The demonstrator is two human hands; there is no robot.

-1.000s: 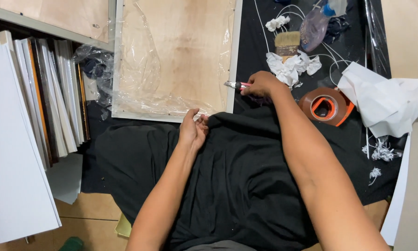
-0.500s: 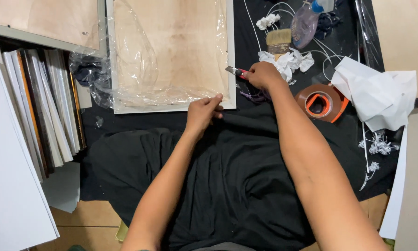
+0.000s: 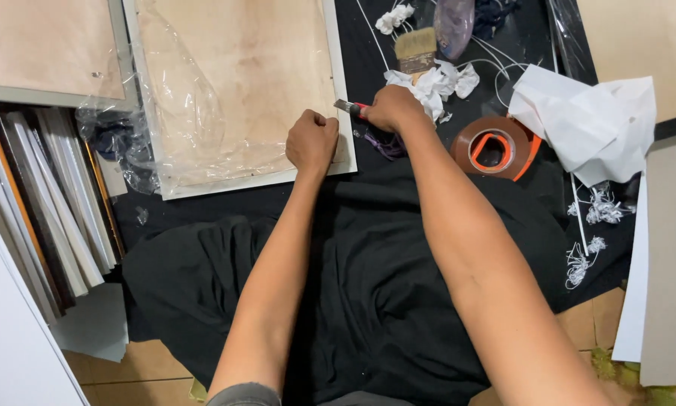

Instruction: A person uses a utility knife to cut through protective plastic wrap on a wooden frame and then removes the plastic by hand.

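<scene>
- White and dark frames point(image 3: 48, 210) stand on edge in a stack at the far left, their lower ends cut off by a white board point(image 3: 11, 331) in the corner.
- Clear plastic wrap point(image 3: 180, 113) lies crumpled over the pale wooden back of a white-edged panel point(image 3: 240, 83); the panel's top runs out of the picture.
- Clenched into a fist, the left hand point(image 3: 312, 140) presses on the panel's lower right corner; whether anything is pinched inside it cannot be told.
- Just right of it, the right hand point(image 3: 393, 107) grips a small red-handled cutter point(image 3: 350, 107), whose metal tip touches the panel's right edge. Most of the handle is hidden in the palm.
- Black cloth point(image 3: 368, 286) covers the floor and lap below both forearms.
- Further right lie a flat brush point(image 3: 415, 46), crumpled white paper scraps point(image 3: 439, 79), a brown tape roll point(image 3: 496, 146) in an orange holder, and a large crumpled white sheet point(image 3: 593, 124).
- Against half a second ago, the panel sits lower and larger in view, the left hand has closed from a loose touch to a fist, and the right hand has stayed at the panel's edge.
</scene>
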